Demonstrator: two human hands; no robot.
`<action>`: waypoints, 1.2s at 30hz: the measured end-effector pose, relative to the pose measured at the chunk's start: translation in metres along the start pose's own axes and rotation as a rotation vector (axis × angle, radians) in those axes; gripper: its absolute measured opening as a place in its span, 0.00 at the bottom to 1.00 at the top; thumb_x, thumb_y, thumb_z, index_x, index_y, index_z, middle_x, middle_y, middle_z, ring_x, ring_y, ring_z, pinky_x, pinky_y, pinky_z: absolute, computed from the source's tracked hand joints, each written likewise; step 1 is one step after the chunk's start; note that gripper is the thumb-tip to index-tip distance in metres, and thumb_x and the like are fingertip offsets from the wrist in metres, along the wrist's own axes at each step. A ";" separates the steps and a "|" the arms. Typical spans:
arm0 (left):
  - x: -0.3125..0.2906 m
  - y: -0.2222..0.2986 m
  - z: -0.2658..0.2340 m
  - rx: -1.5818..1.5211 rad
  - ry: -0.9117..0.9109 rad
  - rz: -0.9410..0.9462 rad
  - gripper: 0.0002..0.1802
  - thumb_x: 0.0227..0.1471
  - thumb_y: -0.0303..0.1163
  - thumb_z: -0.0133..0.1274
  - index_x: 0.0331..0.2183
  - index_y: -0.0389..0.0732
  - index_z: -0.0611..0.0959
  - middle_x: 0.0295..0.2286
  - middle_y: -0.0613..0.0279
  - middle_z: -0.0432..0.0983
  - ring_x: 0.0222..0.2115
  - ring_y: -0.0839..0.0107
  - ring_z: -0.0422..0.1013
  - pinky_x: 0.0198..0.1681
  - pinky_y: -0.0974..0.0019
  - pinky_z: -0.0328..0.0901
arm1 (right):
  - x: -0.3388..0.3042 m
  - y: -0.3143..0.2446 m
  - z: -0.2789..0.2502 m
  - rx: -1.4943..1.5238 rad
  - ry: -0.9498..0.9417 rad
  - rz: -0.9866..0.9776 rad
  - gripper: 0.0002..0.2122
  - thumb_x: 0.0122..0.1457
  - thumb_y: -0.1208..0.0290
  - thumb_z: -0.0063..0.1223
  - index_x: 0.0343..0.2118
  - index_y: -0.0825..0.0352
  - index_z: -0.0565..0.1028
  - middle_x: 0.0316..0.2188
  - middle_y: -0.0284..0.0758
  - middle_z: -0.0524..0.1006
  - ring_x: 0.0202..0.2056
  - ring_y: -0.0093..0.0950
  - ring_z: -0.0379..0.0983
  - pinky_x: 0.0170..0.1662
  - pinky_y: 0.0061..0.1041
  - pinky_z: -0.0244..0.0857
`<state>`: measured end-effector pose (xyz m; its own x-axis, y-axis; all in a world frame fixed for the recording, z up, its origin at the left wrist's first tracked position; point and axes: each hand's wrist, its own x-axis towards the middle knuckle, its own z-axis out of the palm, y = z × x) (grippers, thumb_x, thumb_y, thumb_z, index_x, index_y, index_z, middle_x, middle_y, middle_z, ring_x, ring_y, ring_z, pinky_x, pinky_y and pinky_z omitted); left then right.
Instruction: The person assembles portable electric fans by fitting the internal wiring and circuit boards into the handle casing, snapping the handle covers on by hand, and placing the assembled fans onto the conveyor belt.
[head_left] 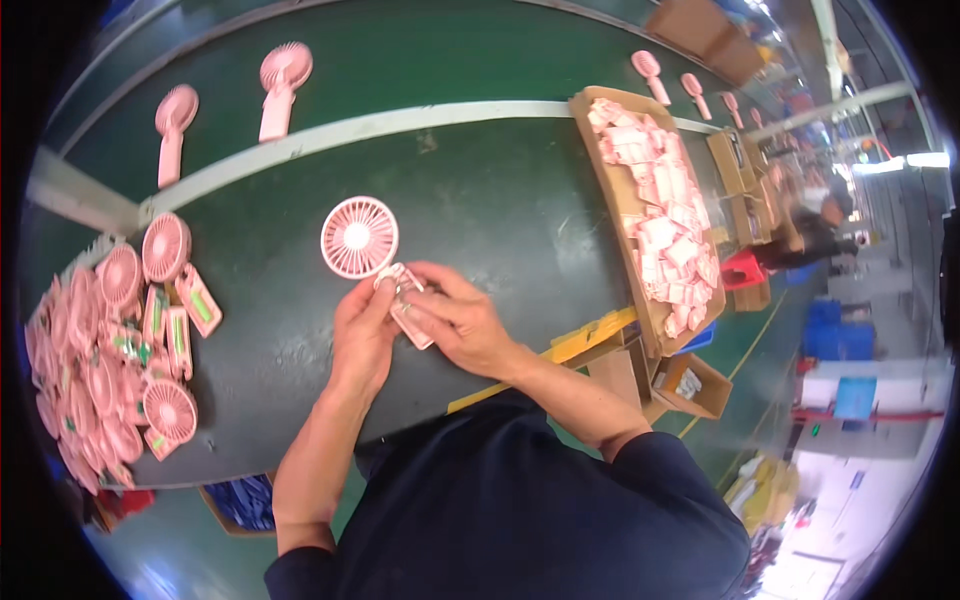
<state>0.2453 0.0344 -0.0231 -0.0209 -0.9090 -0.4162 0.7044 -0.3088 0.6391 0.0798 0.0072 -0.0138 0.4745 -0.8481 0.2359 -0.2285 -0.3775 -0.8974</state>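
**A:** What am I looking at in the middle?

**B:** From my seat, a pink handheld fan (372,250) lying on the dark green counter (500,210), its round grille pointing up and away from me. Its handle runs down into both hands. My left hand (362,335) pinches the handle from the left, fingertips closed on it just under the grille. My right hand (462,318) is curled around the lower handle from the right, thumb and fingers pressed on it. The two hands touch each other over the handle, so I cannot tell what small part sits between the fingertips.

**A:** And around that?

**B:** To my left, a heap of pink fan parts (110,350) lies on the counter: round grilles and open handle shells with green pieces inside. To my right, a long cardboard tray (607,190) holds a pile of small pale pink pieces (665,230), well apart from the hands.

**A:** Further out?

**B:** Beyond a pale strip, two finished pink fans (225,105) lie on the belt (400,55), handles toward me. More fans (690,85) lie at the far right end. Cardboard boxes (690,385) stand below the counter's right edge, and a blurred person (810,225) is at work further along.
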 end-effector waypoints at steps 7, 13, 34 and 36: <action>0.000 0.000 0.009 -0.012 -0.077 -0.034 0.15 0.68 0.33 0.45 0.48 0.32 0.78 0.42 0.47 0.81 0.44 0.59 0.79 0.48 0.58 0.76 | 0.017 -0.015 -0.097 -0.384 0.139 -0.115 0.13 0.58 0.72 0.63 0.45 0.68 0.80 0.49 0.43 0.77 0.48 0.39 0.77 0.51 0.32 0.72; 0.000 0.001 0.012 0.002 -0.045 -0.064 0.16 0.68 0.36 0.46 0.47 0.32 0.77 0.43 0.46 0.81 0.44 0.59 0.79 0.48 0.57 0.76 | 0.055 0.080 -0.259 -0.899 0.538 0.088 0.16 0.58 0.78 0.54 0.50 0.70 0.74 0.47 0.48 0.75 0.46 0.47 0.76 0.49 0.42 0.71; -0.007 0.001 0.013 -0.099 -0.003 -0.100 0.18 0.69 0.34 0.45 0.51 0.30 0.74 0.47 0.43 0.78 0.50 0.53 0.76 0.55 0.53 0.72 | 0.044 0.023 -0.222 -0.933 0.341 -0.047 0.10 0.59 0.75 0.58 0.42 0.71 0.75 0.30 0.42 0.80 0.33 0.35 0.80 0.37 0.31 0.71; -0.007 -0.002 0.015 -0.127 -0.011 -0.109 0.17 0.69 0.33 0.45 0.51 0.30 0.74 0.47 0.44 0.78 0.51 0.54 0.76 0.56 0.52 0.72 | 0.023 0.004 -0.180 -0.344 0.317 0.267 0.11 0.60 0.77 0.59 0.45 0.72 0.74 0.30 0.37 0.81 0.34 0.24 0.79 0.38 0.24 0.72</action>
<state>0.2333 0.0369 -0.0116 -0.1093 -0.8750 -0.4716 0.7813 -0.3689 0.5034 -0.0634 -0.0806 0.0551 0.0946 -0.9817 0.1652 -0.5963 -0.1887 -0.7803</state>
